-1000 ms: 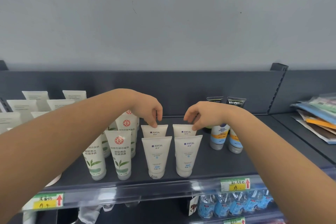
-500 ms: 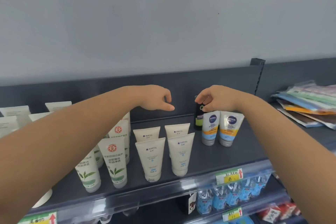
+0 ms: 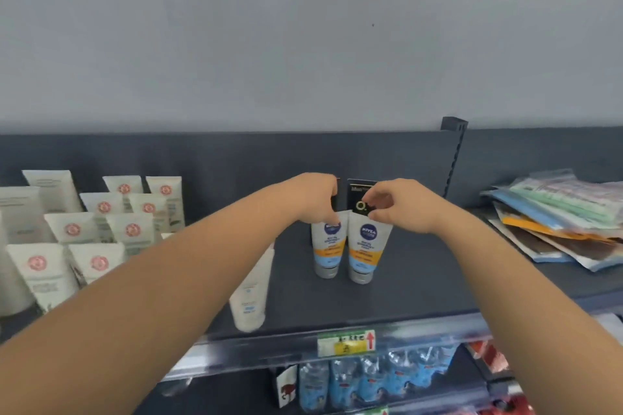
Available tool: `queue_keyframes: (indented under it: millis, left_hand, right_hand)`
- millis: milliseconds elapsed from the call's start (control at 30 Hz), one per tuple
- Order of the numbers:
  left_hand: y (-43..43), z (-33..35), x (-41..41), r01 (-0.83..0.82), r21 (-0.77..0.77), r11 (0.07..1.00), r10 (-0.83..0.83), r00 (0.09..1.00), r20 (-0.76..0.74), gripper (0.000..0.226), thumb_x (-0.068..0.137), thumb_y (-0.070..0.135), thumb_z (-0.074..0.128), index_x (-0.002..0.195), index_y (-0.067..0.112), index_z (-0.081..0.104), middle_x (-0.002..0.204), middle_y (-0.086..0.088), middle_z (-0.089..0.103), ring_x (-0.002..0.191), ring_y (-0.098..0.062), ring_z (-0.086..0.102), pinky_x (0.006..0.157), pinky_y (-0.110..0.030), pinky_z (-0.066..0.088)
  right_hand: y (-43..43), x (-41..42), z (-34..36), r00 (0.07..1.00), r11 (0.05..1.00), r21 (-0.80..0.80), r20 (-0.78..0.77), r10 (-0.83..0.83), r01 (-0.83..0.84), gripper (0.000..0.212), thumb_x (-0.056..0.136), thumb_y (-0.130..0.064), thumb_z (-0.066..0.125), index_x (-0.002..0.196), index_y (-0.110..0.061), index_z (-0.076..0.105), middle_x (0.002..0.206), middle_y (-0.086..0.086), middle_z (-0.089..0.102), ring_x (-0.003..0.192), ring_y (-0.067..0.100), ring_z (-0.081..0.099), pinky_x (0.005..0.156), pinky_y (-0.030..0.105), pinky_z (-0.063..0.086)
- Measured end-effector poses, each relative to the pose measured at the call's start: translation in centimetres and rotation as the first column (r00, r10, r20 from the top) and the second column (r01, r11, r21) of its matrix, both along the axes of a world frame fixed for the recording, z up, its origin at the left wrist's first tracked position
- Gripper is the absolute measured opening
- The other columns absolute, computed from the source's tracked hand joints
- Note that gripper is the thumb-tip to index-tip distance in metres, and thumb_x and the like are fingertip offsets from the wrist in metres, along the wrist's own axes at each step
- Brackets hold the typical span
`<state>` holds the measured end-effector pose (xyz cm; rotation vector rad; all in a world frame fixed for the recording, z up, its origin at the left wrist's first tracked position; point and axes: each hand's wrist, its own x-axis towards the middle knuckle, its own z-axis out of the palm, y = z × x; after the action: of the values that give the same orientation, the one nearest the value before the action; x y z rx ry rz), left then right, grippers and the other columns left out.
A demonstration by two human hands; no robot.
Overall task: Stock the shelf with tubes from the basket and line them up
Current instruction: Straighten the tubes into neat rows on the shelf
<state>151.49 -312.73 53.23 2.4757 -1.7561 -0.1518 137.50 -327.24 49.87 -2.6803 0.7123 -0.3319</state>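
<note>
Two white, blue and orange Nivea tubes [image 3: 328, 248] [image 3: 365, 251] stand cap down, side by side, on the dark shelf [image 3: 424, 280]. My left hand [image 3: 315, 200] pinches the top edge of the left one. My right hand [image 3: 403, 207] pinches the top edge of the right one. Behind them stands a black tube [image 3: 360, 200], partly hidden by my fingers; a second black tube is almost fully covered by my left hand. A white tube [image 3: 251, 293] stands nearer the front, half hidden by my left forearm. No basket is in view.
Several white tubes with red seals [image 3: 97, 263] stand in rows at the left. Flat coloured packets [image 3: 556, 222] are stacked at the right beyond the shelf upright. A price label [image 3: 345, 342] sits on the front rail; blue packs [image 3: 364, 377] fill the shelf below.
Both hands left the tops of the white tubes, rose, moved right past the black tubes, and now close on the Nivea tubes' tops. The view has shifted right.
</note>
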Motion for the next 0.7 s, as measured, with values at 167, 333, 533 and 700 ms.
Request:
queue_keyframes:
  millis: [167,333,533,700]
  left_hand:
    - [-0.9,-3.9,-1.3,-0.224,-0.074,0.972,0.216,0.971,-0.098,0.061,0.088,0.03,0.068,0.139,0.011,0.039,0.13,-0.011,0.054,0.11,-0.026,0.056,0.087,-0.035,0.049]
    - [-0.9,-7.4,-1.6,-0.461,-0.248,0.852,0.349,0.853,-0.387,0.054,0.088,0.019,0.068,0.135,0.018,0.041,0.119,-0.007,0.06,0.098,-0.022,0.059,0.076,-0.031,0.047]
    - [-0.5,-10.0,-1.7,-0.639,-0.409,0.652,0.26,0.695,-0.67,0.017,0.092,0.019,0.061,0.109,0.019,0.06,0.103,0.006,0.065,0.098,-0.013,0.061,0.075,-0.025,0.046]
    - [-0.2,-11.0,-1.7,-0.653,-0.462,0.601,0.207,0.685,-0.699,0.012,0.095,0.023,0.058,0.098,0.02,0.069,0.096,0.007,0.068,0.09,-0.01,0.062,0.07,-0.021,0.044]
  right_hand:
    - [-1.8,-1.7,-2.6,0.993,0.994,0.102,0.111,0.028,-0.039,0.036,0.086,-0.03,0.071,0.12,-0.028,0.061,0.11,-0.007,0.065,0.095,0.006,0.063,0.084,0.021,0.047]
    - [-2.0,-2.2,-5.2,0.978,0.946,0.314,0.209,0.016,-0.083,0.045,0.083,-0.036,0.074,0.122,-0.033,0.052,0.108,-0.011,0.062,0.096,0.006,0.062,0.075,0.022,0.047]
    - [-1.5,-2.1,-7.7,0.915,0.91,0.413,0.38,-0.134,-0.039,0.007,0.089,-0.025,0.067,0.093,-0.024,0.061,0.097,-0.009,0.068,0.09,0.008,0.064,0.065,0.019,0.046]
    - [-1.4,-3.0,-8.1,0.887,0.909,0.415,0.435,-0.154,-0.046,0.006,0.094,-0.021,0.061,0.092,-0.02,0.067,0.093,-0.008,0.07,0.085,0.004,0.063,0.062,0.013,0.042]
